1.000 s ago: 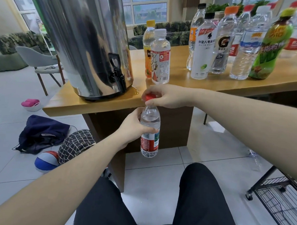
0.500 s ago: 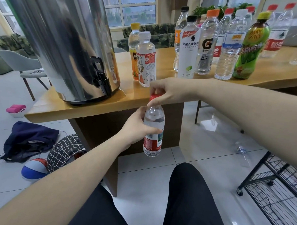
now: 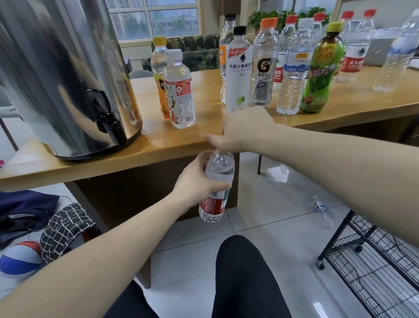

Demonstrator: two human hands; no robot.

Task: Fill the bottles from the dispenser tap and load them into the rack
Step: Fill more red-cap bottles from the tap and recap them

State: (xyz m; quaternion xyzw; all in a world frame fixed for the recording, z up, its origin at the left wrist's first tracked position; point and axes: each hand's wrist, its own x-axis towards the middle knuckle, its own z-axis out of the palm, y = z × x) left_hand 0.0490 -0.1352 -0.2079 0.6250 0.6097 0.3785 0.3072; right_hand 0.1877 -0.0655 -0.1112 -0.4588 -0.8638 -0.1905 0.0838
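Both hands (image 3: 198, 182) grip bottle (image 3: 217, 183) — below table edge (image 3: 170, 148).

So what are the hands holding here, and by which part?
One water bottle: the left hand grips its body above the red label, and the right hand is curled over its top, hiding the cap.

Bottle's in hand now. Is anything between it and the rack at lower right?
Nothing visible blocks it. The bottle is gripped by the left hand, the right hand over its top. Only bare floor lies toward the rack; a stray bottle lies behind that path.
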